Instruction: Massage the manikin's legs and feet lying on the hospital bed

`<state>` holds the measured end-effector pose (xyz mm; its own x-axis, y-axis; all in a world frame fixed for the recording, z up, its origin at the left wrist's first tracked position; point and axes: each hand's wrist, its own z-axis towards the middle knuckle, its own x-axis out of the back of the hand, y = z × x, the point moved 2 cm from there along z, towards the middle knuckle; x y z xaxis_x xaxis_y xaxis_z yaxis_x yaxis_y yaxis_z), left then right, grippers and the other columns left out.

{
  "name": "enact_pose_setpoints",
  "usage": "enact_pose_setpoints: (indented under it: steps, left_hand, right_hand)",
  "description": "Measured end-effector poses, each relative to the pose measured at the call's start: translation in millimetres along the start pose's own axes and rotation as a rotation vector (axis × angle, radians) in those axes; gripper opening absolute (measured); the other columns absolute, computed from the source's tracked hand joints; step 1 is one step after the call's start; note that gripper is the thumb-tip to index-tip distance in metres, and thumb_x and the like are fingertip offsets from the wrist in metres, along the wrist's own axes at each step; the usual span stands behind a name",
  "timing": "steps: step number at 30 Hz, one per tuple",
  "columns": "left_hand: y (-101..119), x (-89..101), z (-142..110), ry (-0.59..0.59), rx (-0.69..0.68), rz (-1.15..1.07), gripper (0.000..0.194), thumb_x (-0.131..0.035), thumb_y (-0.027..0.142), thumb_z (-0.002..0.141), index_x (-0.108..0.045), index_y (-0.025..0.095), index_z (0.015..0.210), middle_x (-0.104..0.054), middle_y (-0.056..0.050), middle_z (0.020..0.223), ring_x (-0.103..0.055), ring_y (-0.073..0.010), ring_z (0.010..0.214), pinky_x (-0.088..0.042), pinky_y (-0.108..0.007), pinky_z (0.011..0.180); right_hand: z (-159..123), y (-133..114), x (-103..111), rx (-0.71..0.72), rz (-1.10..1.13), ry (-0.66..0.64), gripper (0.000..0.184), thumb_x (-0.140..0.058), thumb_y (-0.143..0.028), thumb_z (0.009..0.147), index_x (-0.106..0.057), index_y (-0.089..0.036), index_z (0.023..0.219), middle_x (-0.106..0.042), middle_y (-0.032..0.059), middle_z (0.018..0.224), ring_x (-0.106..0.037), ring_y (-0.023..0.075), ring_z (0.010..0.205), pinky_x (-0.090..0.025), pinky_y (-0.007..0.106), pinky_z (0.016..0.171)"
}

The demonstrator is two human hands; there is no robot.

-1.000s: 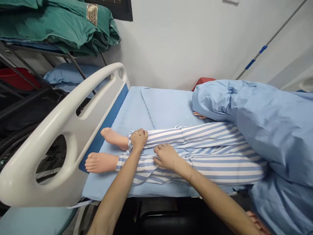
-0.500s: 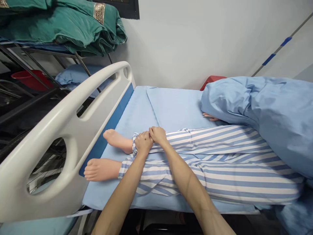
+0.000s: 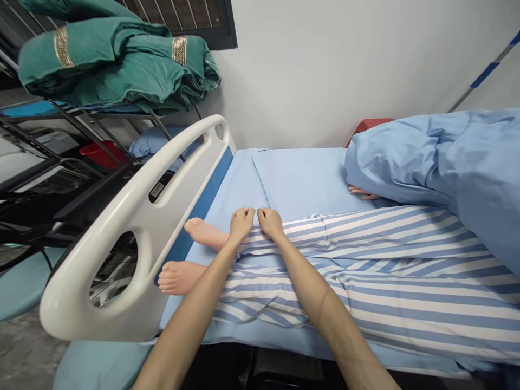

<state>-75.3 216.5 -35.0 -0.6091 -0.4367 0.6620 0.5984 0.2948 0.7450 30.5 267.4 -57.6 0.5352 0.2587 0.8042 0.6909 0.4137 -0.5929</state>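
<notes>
Blue-and-white striped trousers (image 3: 374,230) cover the legs of a manikin-like figure lying on the bed. My left hand (image 3: 242,222) is closed in a fist on the lower part of the far trouser leg, near the ankle. Just to its right, my right hand (image 3: 270,222) is also closed on that leg; a small gap separates the two fists. Fabric inside the fingers is mostly hidden. Two bare feet stick out at the left: the far foot (image 3: 205,233) and the near foot (image 3: 179,277), which my left forearm partly covers.
A white footboard (image 3: 134,200) borders the bed's left end. Light blue sheet (image 3: 300,173) lies under the legs. A bunched blue quilt (image 3: 426,146) covers the body at right, with a hand (image 3: 363,193) under its edge. Folded green bedding (image 3: 122,65) sits on a rack.
My fists, touching each other before, are now slightly apart on the far trouser leg. Its cuff has shifted right, showing more of the ankle. The camera view has turned a little left.
</notes>
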Motion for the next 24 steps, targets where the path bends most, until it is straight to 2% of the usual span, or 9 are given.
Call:
enact_pose_setpoints:
  steps: [3,5,7,10,13,17,20,24]
  left_hand:
    - [10.3,-1.4,16.0,0.158,0.033,-0.352,0.042,-0.041,0.028,0.095,-0.034,0.023,0.054,-0.034,0.004,0.052,-0.037,-0.0104,0.055,-0.034,-0.024,0.059]
    - [8.2,-14.8,16.2,0.223,0.097,-0.434,0.042,-0.037,0.026,0.096,-0.032,0.023,0.055,-0.033,0.004,0.052,-0.036,-0.0101,0.054,-0.034,-0.024,0.059]
    - [2.7,-32.4,8.9,0.226,0.118,-0.359,0.041,-0.037,0.026,0.096,-0.034,0.023,0.055,-0.038,0.003,0.052,-0.038,-0.0107,0.056,-0.033,-0.024,0.06]
    - [-5.2,-51.6,-4.7,0.203,0.076,-0.145,0.041,-0.042,0.03,0.097,-0.042,0.021,0.057,-0.05,0.001,0.056,-0.042,-0.0124,0.061,-0.032,-0.026,0.063]
    - [-8.5,-55.7,-9.1,0.185,0.07,-0.034,0.042,-0.041,0.031,0.099,-0.048,0.02,0.059,-0.058,-0.001,0.062,-0.045,-0.0137,0.064,-0.031,-0.027,0.065]
    - [-5.0,-51.2,-7.0,0.149,0.097,0.073,0.041,-0.041,0.029,0.1,-0.057,0.02,0.064,-0.065,-0.004,0.07,-0.05,-0.0156,0.067,-0.029,-0.028,0.066]
    - [-1.1,-48.6,-8.0,0.128,0.11,0.113,0.04,-0.041,0.029,0.1,-0.061,0.02,0.066,-0.068,-0.006,0.074,-0.052,-0.0166,0.07,-0.028,-0.029,0.066]
    - [1.8,-47.0,-10.8,0.096,0.102,0.09,0.038,-0.042,0.027,0.099,-0.061,0.02,0.067,-0.068,-0.005,0.075,-0.051,-0.0162,0.07,-0.026,-0.028,0.064]
  right_hand:
    - [2.7,4.1,0.6,-0.016,0.07,0.023,0.05,-0.029,-0.032,0.108,-0.068,-0.018,0.081,-0.073,0.0068,0.083,-0.063,0.0171,0.078,-0.035,0.025,0.069]
    - [5.0,7.1,-0.7,-0.018,0.103,0.048,0.051,-0.027,-0.03,0.108,-0.067,-0.018,0.079,-0.072,0.0065,0.081,-0.063,0.0169,0.078,-0.035,0.025,0.069]
    - [7.3,10.3,-2.9,-0.013,0.132,0.083,0.051,-0.027,-0.03,0.108,-0.066,-0.018,0.079,-0.072,0.0067,0.082,-0.063,0.017,0.078,-0.036,0.025,0.07]
    - [10.1,14.0,-6.6,0.002,0.178,0.121,0.047,-0.031,-0.03,0.108,-0.066,-0.019,0.079,-0.072,0.0064,0.083,-0.062,0.0171,0.076,-0.037,0.025,0.07]
    - [11.2,15.0,-9.7,-0.007,0.181,0.143,0.047,-0.032,-0.032,0.108,-0.066,-0.02,0.078,-0.072,0.0061,0.082,-0.062,0.017,0.075,-0.037,0.025,0.07]
    - [7.9,12.4,-9.6,-0.071,0.1,0.15,0.044,-0.035,-0.032,0.107,-0.069,-0.019,0.082,-0.074,0.0077,0.087,-0.065,0.0183,0.08,-0.037,0.026,0.072]
    - [3.8,6.1,1.7,-0.083,0.032,0.099,0.044,-0.033,-0.029,0.108,-0.07,-0.018,0.087,-0.075,0.0091,0.094,-0.066,0.019,0.086,-0.038,0.026,0.074]
    - [0.8,-11.5,38.2,0.011,-0.053,0.028,0.04,-0.038,-0.03,0.107,-0.069,-0.019,0.086,-0.074,0.008,0.088,-0.065,0.0199,0.082,-0.037,0.028,0.07]
